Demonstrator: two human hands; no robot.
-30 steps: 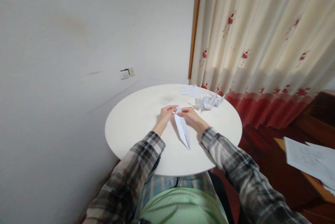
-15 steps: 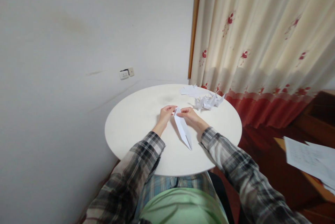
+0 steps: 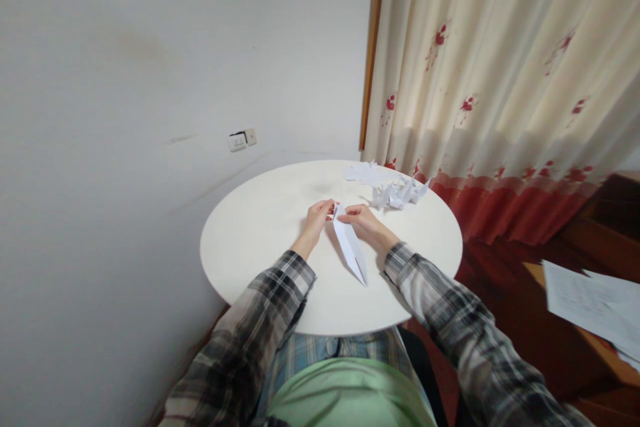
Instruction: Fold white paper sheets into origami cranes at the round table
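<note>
A long, narrow piece of folded white paper (image 3: 349,244) slants over the round white table (image 3: 250,247), its pointed lower end toward me. At its far end, my left hand (image 3: 320,216) pinches the left side of the tip between thumb and fingers. My right hand (image 3: 364,219) grips the same end from the right, its thumb lying on the paper's face. Small folds near the tip are partly hidden by my fingers.
Several folded white paper pieces (image 3: 397,194) lie heaped at the table's back right, with flat white sheets (image 3: 367,174) behind them. Beyond hangs a flowered curtain (image 3: 475,67). Written papers (image 3: 593,304) rest on a wooden surface at right. A wall socket (image 3: 237,142) is at left.
The fingers of my left hand have shifted slightly at the paper's tip. My right hand and the folded paper stay almost where they were.
</note>
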